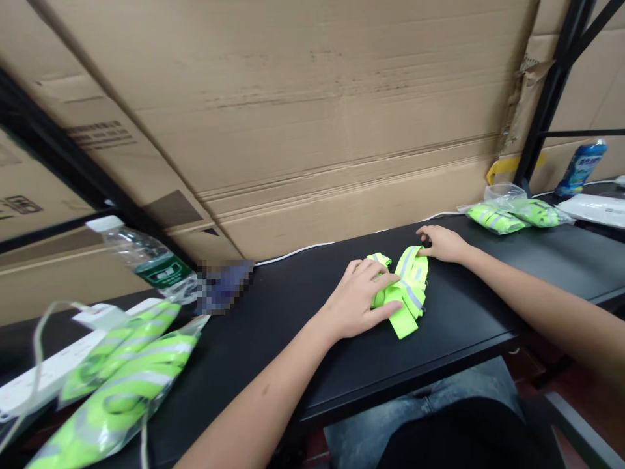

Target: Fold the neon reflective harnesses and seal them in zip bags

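Note:
A folded fluorescent yellow-green reflective strap piece (410, 286) with grey-silver stripes lies in a loose bundle on the black table. My left hand (364, 296) rests palm down across its left side, the fingers spread and the thumb apart over a flat strap end. Part of the bundle is hidden under these fingers. At the bundle's upper right end is my right hand (442, 244). Its fingers are bent, with a gap between fingertips and thumb, and the thumb touches the strap's edge. A small dark spot shows in that gap; I cannot tell what it is.
Bagged reflective straps (131, 391) lie at left beside a white power strip (49, 371), cables and a clear bottle (151, 260). More bagged straps (498, 218) and a blue bottle (581, 169) are at right. Cardboard (317, 130) backs the black table (273, 326).

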Tool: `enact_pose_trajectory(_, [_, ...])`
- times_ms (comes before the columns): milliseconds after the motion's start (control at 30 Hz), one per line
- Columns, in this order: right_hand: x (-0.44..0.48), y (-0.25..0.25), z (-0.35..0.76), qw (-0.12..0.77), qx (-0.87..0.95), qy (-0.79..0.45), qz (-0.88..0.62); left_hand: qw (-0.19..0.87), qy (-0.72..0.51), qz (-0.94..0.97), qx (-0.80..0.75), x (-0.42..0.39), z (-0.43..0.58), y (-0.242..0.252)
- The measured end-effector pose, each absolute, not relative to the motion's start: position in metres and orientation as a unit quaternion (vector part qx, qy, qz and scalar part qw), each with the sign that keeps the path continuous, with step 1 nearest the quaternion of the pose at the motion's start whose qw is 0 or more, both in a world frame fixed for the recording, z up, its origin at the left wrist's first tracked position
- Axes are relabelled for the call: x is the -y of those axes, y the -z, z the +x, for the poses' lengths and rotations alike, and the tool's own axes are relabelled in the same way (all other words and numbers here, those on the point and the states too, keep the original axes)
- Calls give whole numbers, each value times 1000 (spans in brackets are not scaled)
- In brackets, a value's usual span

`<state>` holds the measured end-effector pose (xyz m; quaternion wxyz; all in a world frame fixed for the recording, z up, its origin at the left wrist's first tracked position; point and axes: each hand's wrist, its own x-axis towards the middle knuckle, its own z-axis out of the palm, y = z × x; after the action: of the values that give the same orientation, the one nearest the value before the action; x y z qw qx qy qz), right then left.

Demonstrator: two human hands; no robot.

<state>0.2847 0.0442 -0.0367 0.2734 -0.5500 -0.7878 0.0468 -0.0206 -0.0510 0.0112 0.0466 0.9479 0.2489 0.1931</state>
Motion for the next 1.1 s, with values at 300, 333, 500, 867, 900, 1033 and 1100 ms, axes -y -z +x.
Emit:
enact_pose_trajectory(300, [8, -7, 268, 333, 877, -47, -343, 88, -121, 937, -315, 41, -34, -12])
enact_pose_trajectory(333, [15, -11, 261, 350, 879, -54, -319, 90, -119, 934, -326, 41, -34, -12])
enact_pose_trajectory(500, [32, -9, 221, 243, 904, -120, -331, 119, -160, 913, -356, 33, -30, -4])
enact_pose_trajectory(867, [19, 13, 212, 260, 916, 50, -303, -14, -228, 899, -373, 19, -28, 7])
enact_pose_trajectory(900, [20, 14, 212, 246, 923, 91, -282, -31, -222, 901, -370, 22, -29, 6])
enact_pose_trajectory(1033, [39, 19, 222, 198, 944, 119, -237, 23, -166, 925, -340, 50, -41, 2])
enact_pose_trajectory(1100, [55, 20, 231, 187, 951, 50, -239, 74, -165, 927, -328, 67, -48, 1])
